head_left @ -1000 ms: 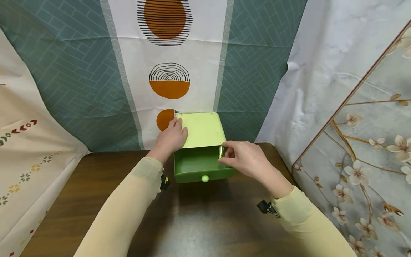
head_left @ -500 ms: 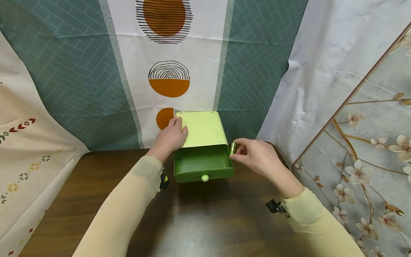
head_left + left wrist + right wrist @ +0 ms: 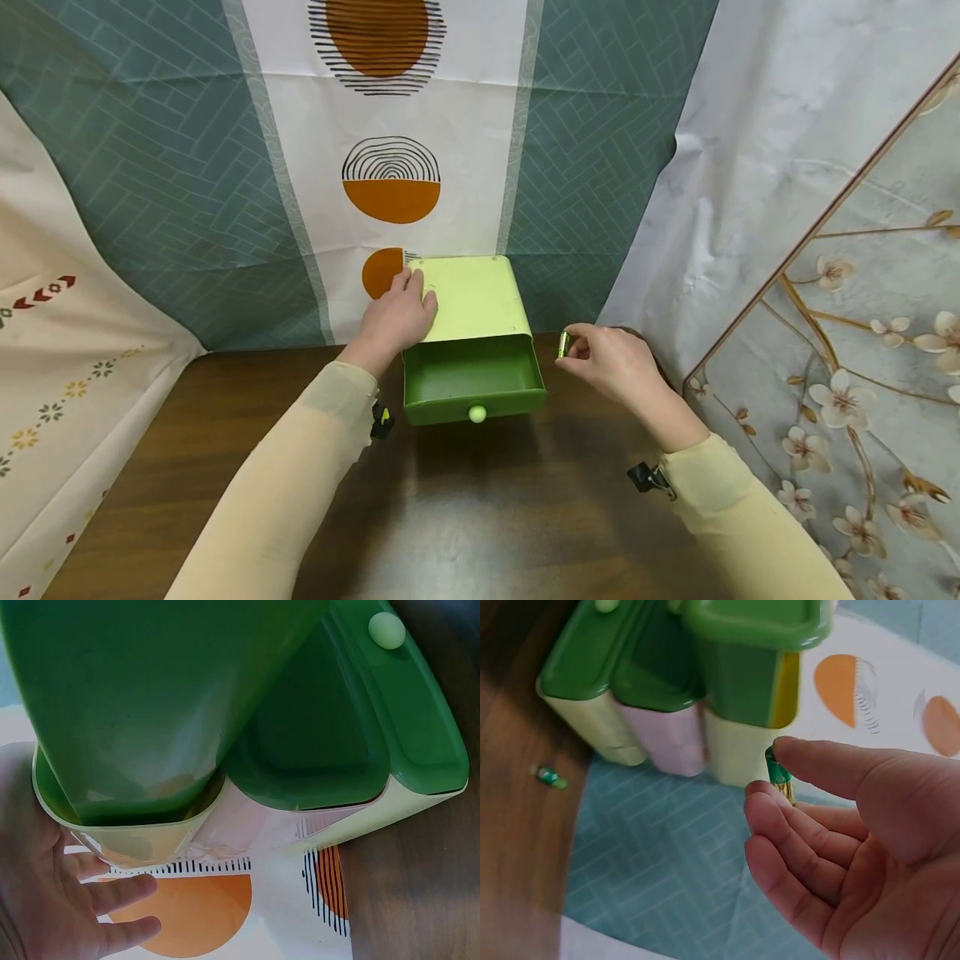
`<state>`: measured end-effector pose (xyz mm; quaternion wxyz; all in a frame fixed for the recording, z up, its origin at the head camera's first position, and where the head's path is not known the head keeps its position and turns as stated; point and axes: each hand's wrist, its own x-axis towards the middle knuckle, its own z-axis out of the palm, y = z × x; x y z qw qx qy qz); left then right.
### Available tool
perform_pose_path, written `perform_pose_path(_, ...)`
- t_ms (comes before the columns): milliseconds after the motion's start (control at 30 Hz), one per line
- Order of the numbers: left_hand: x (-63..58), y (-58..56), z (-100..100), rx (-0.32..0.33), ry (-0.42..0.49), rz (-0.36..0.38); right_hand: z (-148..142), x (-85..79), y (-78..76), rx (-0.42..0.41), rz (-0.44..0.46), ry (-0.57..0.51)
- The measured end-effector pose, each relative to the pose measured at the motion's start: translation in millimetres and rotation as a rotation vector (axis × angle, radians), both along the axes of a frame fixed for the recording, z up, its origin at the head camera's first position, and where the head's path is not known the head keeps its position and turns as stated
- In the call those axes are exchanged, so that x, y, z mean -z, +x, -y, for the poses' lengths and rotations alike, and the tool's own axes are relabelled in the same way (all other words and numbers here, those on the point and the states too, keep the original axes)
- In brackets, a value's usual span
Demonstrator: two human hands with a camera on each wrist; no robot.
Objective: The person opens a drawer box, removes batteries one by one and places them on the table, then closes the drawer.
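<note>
A small drawer cabinet (image 3: 472,296) with a pale yellow-green top stands at the back of the table. Its dark green top drawer (image 3: 474,407) is pulled out toward me, a round light-green knob (image 3: 477,414) on the front. My left hand (image 3: 397,315) rests on the cabinet's top left edge with fingers extended. Off the cabinet's right side, my right hand (image 3: 611,362) pinches a small green-and-gold battery (image 3: 779,776) between thumb and fingertips, held upright and apart from the drawer. The inside of the drawer shows no objects in the head view.
Two lower drawers, a middle one (image 3: 660,682) in a pinkish tier and a bottom one (image 3: 592,660), are pushed in. Another battery (image 3: 549,777) lies on the wooden table (image 3: 480,517) beside the cabinet. Patterned cloths (image 3: 600,167) hang behind and at both sides.
My right hand has carried the battery rightward, from over the open drawer's right edge to beside the cabinet. My left hand stays on the cabinet top.
</note>
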<state>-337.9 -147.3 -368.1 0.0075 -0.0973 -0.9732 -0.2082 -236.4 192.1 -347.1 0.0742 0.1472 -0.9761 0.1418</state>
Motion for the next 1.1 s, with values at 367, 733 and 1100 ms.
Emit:
perform_pose_path(367,-0.7,1.1,0,-0.017,-0.003,0.006,-12,36.1,-21.4,0.031,0.058,0.004)
perform_pose_path(733,0.6,2.0,-2,-0.013,-0.004,-0.008,-19,69.8,-34.9,0.050,0.052,0.016)
perform_pose_path(1100,1.2,2.5,-2,-0.018,-0.001,0.011,-28,96.6,-49.0,0.063,0.097,0.052)
